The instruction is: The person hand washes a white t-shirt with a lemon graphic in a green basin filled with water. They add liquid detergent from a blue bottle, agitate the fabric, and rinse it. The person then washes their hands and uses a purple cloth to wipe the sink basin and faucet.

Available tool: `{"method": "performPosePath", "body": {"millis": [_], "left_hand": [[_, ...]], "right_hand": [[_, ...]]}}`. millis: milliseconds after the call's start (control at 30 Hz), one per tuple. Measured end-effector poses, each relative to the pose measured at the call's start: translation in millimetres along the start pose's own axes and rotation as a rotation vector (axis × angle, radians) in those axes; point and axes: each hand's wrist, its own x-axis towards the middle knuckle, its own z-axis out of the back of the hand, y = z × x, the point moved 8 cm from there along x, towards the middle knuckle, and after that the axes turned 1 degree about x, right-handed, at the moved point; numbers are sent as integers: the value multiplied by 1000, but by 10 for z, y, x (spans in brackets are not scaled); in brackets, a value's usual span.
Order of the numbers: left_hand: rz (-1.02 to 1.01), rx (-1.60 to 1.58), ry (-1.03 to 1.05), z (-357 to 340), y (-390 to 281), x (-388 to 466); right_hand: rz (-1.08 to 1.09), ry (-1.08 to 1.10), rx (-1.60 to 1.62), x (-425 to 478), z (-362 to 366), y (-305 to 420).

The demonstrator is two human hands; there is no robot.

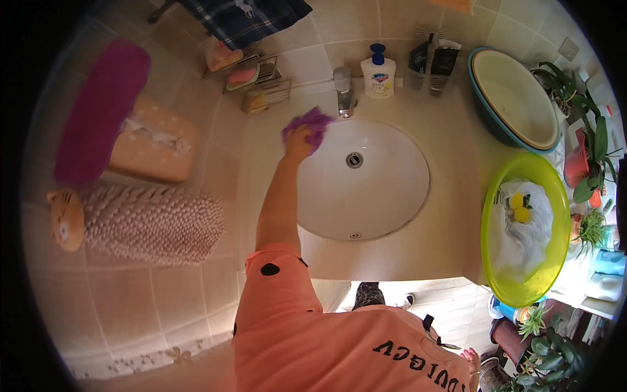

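My left hand point(297, 143) grips a crumpled purple cloth point(313, 122) on the countertop, at the upper-left rim of the white oval washbasin point(372, 201). A chrome faucet point(345, 95) stands just right of the cloth, behind the bowl. Inside the basin, the round metal drain point(354, 160) is uncovered and no water stands around it. Low at the right side of my body, my right hand point(471, 360) is partly visible, away from the counter. Its fingers look slightly apart and I see nothing in them.
A hand-soap pump bottle point(378, 73) stands beside the faucet, near a clear holder point(431, 73) with tubes. Stacked basins point(514, 98) and a lime-green basin point(492, 264) with white fabric stand on the right. Wire soap racks point(267, 93) and a tissue-box cover point(152, 157) are left.
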Motion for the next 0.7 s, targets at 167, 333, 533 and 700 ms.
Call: {"method": "performPosePath", "body": {"millis": [167,333,533,700], "left_hand": [[356,-123,19,738,679,-1401],[848,193,-164,917,494,-2920],[1112,279,-490,782,-1590,-3458],[692,137,-260,-115,-3129,-3200]], "right_hand": [[-155,11,39,388,-125,-32],[-114,282,-1,1126,3,-334],[-164,201,-228,992,-73,-250],[-242,157,-108,1572,624,-1158]]}}
